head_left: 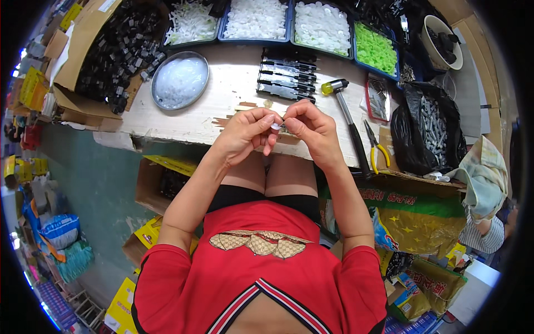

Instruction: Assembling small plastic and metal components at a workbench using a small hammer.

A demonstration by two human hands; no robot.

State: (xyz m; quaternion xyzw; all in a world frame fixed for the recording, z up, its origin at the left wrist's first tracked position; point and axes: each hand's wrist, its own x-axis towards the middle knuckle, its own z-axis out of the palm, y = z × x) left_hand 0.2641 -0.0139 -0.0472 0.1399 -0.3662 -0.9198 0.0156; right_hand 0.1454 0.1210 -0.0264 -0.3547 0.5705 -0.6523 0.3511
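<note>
My left hand [243, 133] and my right hand [313, 132] meet over the near edge of the white worktable [183, 125]. Between the left thumb and fingers sits a small whitish plastic piece [275, 126]. The right thumb and forefinger pinch right beside it, on something thin and too small to make out. Just beyond the hands, several black-and-silver parts [286, 75] lie stacked in a neat row. A round metal dish [208, 83] with small translucent white pieces stands to their left.
Bins of white pieces [256, 19] and green pieces [375, 49] line the back. A hammer [353, 122], yellow-handled pliers [380, 147] and a black bag of metal parts [406, 119] lie right. A cardboard box [69, 106] of black parts stands left. Another person's striped sleeve [485, 236] shows far right.
</note>
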